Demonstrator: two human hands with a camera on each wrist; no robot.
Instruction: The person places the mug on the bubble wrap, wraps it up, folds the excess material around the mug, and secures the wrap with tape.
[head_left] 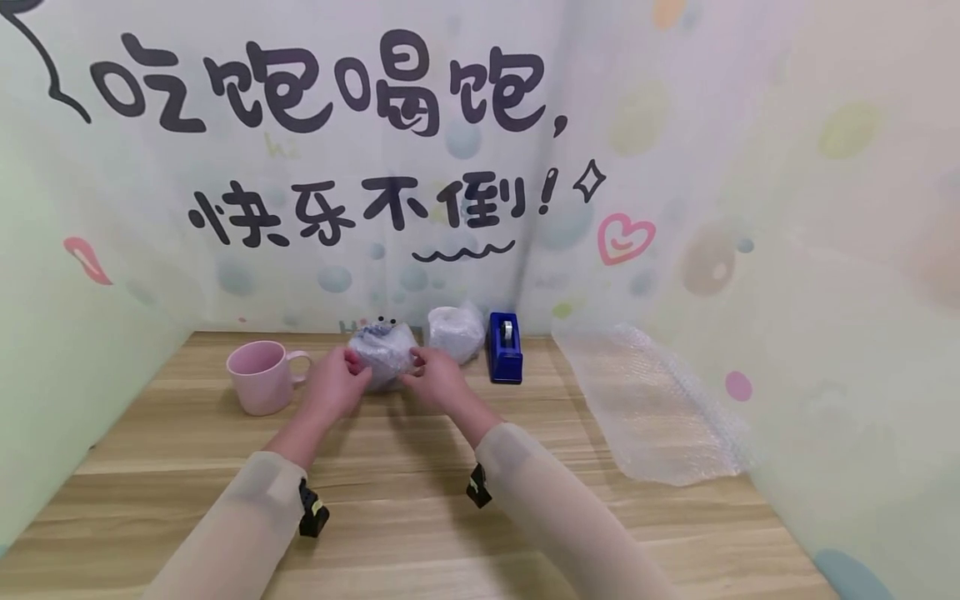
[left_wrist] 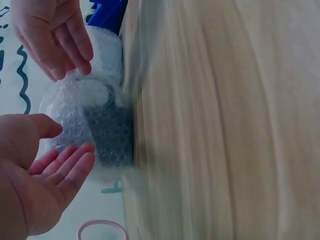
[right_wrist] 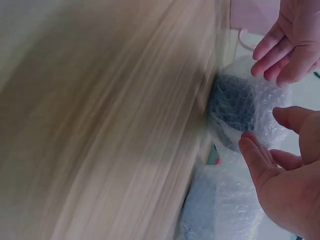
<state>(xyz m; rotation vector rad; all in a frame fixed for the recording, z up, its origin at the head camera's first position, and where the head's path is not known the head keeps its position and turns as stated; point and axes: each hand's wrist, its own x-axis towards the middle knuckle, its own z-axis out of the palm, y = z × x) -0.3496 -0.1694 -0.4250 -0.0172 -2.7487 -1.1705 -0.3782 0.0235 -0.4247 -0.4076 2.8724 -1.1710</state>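
Observation:
A bubble-wrapped bundle (head_left: 386, 357) stands toward the back of the wooden table, something dark showing through the clear wrap in both wrist views. On its left side is my left hand (head_left: 339, 385), fingers relaxed and slightly bent, the fingertips at the wrap. My right hand (head_left: 438, 382) is at the opposite side, its fingers loosely spread near the bundle's surface. Neither hand curls round the bundle (left_wrist: 112, 132); whether the fingertips press on it I cannot tell. What lies inside the wrap is not clear.
A pink mug (head_left: 258, 382) stands to the left, handle toward the bundle. Behind and right is a second wrapped bundle (head_left: 456, 335), beside a blue tape dispenser (head_left: 506, 358). A flat bubble wrap sheet (head_left: 660, 412) lies at the table's right edge. A printed wall covering (head_left: 360, 283) closes the back.

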